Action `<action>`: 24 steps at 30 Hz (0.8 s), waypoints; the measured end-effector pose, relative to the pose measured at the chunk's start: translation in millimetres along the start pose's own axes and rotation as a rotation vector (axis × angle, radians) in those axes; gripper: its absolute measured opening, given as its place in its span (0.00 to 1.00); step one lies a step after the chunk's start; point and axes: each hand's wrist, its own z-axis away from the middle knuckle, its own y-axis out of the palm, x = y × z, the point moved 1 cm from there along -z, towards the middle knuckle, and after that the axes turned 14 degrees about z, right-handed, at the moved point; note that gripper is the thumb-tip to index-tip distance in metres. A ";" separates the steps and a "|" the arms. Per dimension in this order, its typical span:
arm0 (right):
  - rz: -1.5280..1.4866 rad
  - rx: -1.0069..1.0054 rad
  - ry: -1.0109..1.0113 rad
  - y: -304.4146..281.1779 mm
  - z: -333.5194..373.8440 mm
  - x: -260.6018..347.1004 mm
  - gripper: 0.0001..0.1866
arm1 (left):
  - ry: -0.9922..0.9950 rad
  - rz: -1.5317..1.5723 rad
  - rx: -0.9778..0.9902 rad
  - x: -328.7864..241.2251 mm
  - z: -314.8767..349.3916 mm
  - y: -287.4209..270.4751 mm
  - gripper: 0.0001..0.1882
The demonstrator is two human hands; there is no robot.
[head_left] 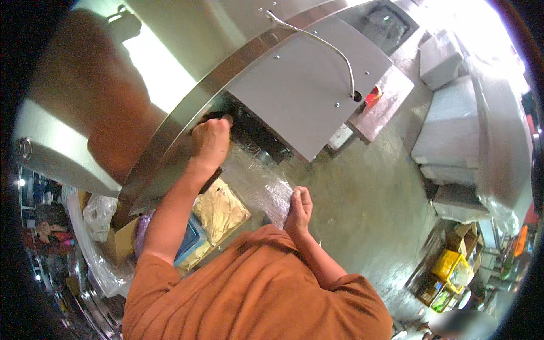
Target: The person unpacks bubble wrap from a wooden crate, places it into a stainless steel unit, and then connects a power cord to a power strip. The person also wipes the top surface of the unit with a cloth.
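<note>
My left hand [211, 139] is closed, knuckles up, at the dark gap between the shiny metal panel [187, 110] and the grey metal box [300, 79]. Whatever its fingers hold is hidden. Closer to my body, my right hand [298, 211] grips the edge of a clear bubble wrap sheet [266, 184], which stretches up toward the underside of the box and my left hand. A white cable [334, 48] runs from the metal panel into a round hole in the box's face.
Below my left forearm lie a tan paper-wrapped bundle [222, 211] and a blue tray [191, 241]. Wrapped white blocks [450, 127] stand at the right, with a yellow crate [447, 265] lower down. A red object [372, 98] sits beside the box. Concrete floor [357, 192] stretches between.
</note>
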 end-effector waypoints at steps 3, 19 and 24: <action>-0.060 0.027 0.144 7.0 -12.9 -27.5 0.08 | 0.018 -0.007 0.026 1.9 0.2 -1.1 0.07; -0.030 0.173 0.156 19.4 -76.9 -95.2 0.11 | -0.147 0.050 0.376 -44.4 10.5 -32.6 0.45; -0.019 0.074 0.288 28.6 -73.5 -93.5 0.05 | -0.105 0.029 0.298 -54.8 27.0 -23.3 0.49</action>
